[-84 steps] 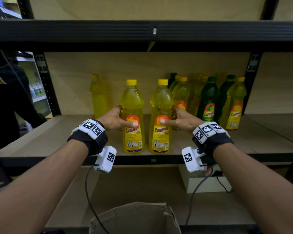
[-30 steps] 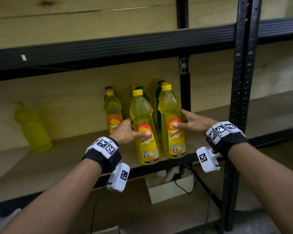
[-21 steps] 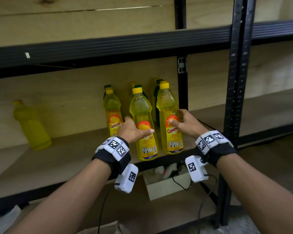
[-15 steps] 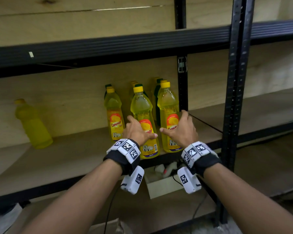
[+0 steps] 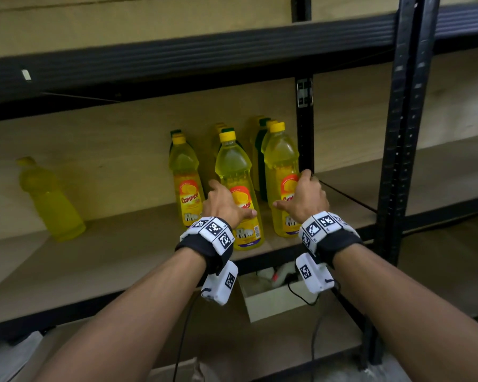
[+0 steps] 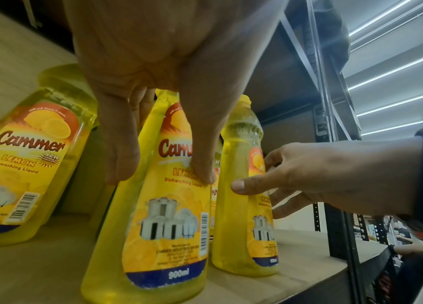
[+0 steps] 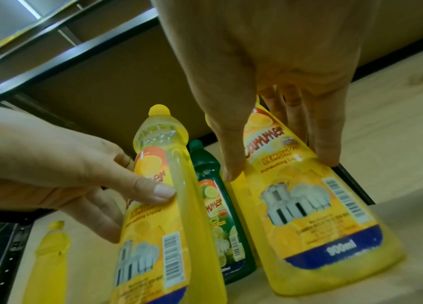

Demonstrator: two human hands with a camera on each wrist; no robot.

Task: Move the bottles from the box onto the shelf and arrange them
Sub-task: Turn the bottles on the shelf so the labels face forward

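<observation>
Both bottles stand upright at the shelf (image 5: 100,260) front edge. The left hand (image 5: 222,204) grips the left bottle (image 5: 236,172); at its three o'clock, the right hand (image 5: 305,198) grips the right bottle (image 5: 280,158). Both hold yellow liquid.

Bare shelf board (image 5: 116,252) open leftward – bottle rows (image 5: 233,172) behind, black upright post (image 5: 304,125) crowding right
</observation>
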